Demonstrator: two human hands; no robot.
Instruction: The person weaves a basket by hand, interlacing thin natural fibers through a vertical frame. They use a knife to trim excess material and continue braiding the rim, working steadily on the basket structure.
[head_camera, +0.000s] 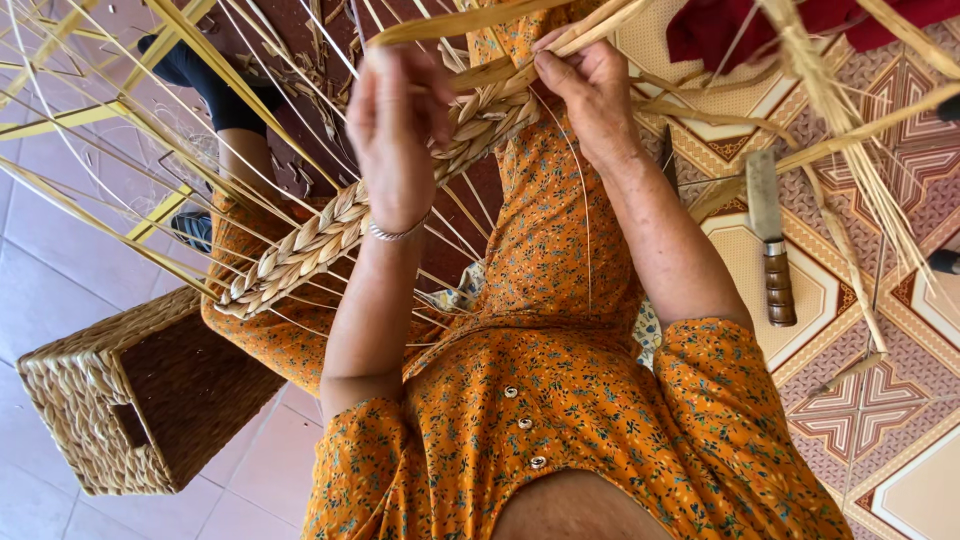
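A long flat braid of pale straw (330, 235) runs from lower left up to the top centre, across my lap in an orange flowered dress. My left hand (395, 125) grips the braid near its upper end, fingers curled around the strands, a silver bracelet at the wrist. My right hand (590, 85) pinches loose straw strands (560, 40) at the braid's working end. Thin loose straws fan out from the braid on both sides.
A square woven basket (130, 400) lies on its side on the tiled floor at lower left. A knife with a wooden handle (772, 250) rests on the patterned mat at right, beside a bundle of dry straw (850, 150). Red cloth (800, 20) lies at top right.
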